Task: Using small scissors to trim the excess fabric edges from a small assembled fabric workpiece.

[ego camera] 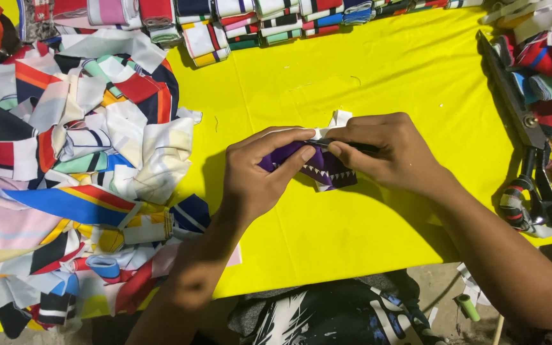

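Purple fabric piece point(317, 165), edged with white zigzag, is sitting mid-table on the yellow cloth point(384, 70), and I am pinching it with my left hand point(257, 172) while my right hand point(388, 150) is gripping a thin dark tool point(352, 145) against it. Only 1 piece is getting worked; the loose scrap heap point(78, 160) looks untouched, too many to count, beside folded stacks point(250, 22) and 1 pair of shears point(522, 121).

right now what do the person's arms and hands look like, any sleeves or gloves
Both hands are bare: no gloves, rings or watch show on the left hand or the right hand. The forearms are uncovered as far as the frame shows; no sleeves in view.
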